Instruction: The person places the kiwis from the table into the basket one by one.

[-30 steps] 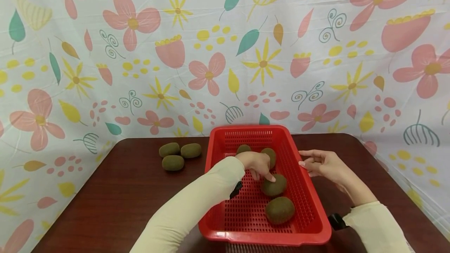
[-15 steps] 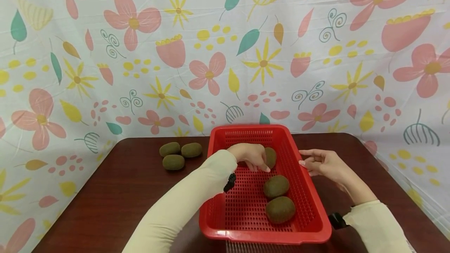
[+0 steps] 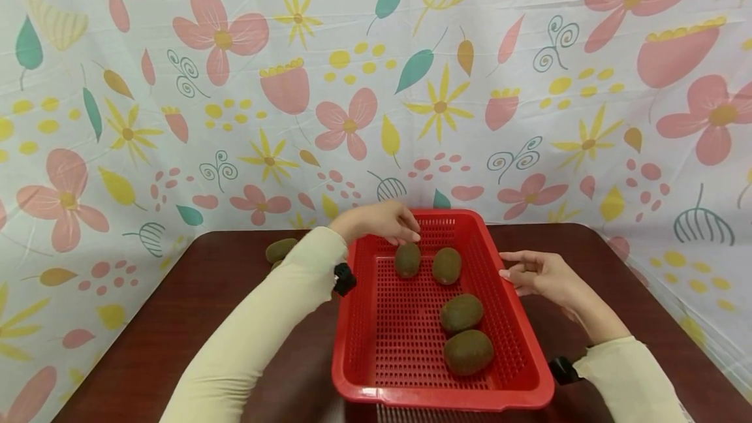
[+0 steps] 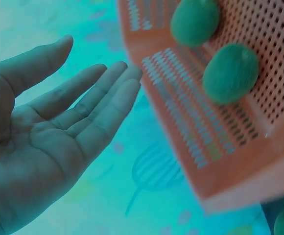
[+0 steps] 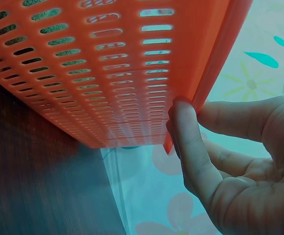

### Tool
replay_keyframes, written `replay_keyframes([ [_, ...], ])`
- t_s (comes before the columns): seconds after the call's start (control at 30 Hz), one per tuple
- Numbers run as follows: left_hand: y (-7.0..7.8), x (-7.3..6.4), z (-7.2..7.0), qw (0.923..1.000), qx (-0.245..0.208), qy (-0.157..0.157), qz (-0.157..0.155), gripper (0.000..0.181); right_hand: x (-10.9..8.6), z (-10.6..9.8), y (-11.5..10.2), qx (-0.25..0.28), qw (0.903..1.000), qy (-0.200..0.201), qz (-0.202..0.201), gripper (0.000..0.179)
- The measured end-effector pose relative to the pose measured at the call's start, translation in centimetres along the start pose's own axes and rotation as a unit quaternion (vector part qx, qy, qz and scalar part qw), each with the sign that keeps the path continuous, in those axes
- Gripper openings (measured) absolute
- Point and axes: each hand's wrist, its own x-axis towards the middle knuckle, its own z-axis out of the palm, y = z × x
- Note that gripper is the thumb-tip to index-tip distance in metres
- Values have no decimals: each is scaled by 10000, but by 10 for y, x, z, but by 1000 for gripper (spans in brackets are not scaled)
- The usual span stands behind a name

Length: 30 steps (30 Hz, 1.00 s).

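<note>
Above the far left corner of a red perforated plastic basket (image 3: 437, 398), my left hand (image 3: 384, 222) holds nothing. In the left wrist view its fingers (image 4: 107, 105) stretch out loosely, apart from the basket's wall. Several brown kiwis lie in the basket: one kiwi (image 3: 407, 260) just below the left fingertips, another kiwi (image 3: 446, 266) beside it, and two more towards the front right, a kiwi (image 3: 461, 313) and the nearest kiwi (image 3: 468, 352), close together. My right hand (image 3: 546, 279) pinches the basket's right rim between thumb and fingers, as the right wrist view shows.
On the dark wooden table (image 3: 194, 318), left of the basket, a kiwi (image 3: 280, 250) shows past the left sleeve (image 3: 282, 309), which hides others there. A flower-patterned cloth (image 3: 376, 83) hangs right behind the table.
My left hand has left the middle kiwi, moving back and left over the basket's far corner. That kiwi has shifted slightly towards the front one. My right hand stays at the rim.
</note>
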Motion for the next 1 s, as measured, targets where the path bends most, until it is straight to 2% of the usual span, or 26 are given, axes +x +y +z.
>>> replay_keyframes([
  [0.13,-9,-17,-21,9990,-227,374,12,32,1,0,0,8,10000,11,3,61],
  [0.23,-21,-31,-33,9972,-343,658,89,31,1,0,0,39,10000,15,13,61],
  [0.37,-43,-48,-42,9935,-583,978,41,31,1,0,1,57,10000,7,11,61],
  [0.5,-67,-62,-46,9886,-809,1266,-141,32,1,0,1,14,10000,28,34,62],
  [0.6,-86,-72,-47,9867,-678,1470,-121,31,0,-1,1,-1,10000,49,64,62],
  [0.8,-124,-92,-46,9830,105,1830,61,28,1,0,1,34,10000,53,64,62],
  [0.9,-140,-98,-41,9797,330,1978,-40,26,1,-1,1,25,10000,54,52,62],
  [1.0,-157,-99,-35,9775,421,2045,-299,25,1,-2,1,28,9999,73,81,62],
])
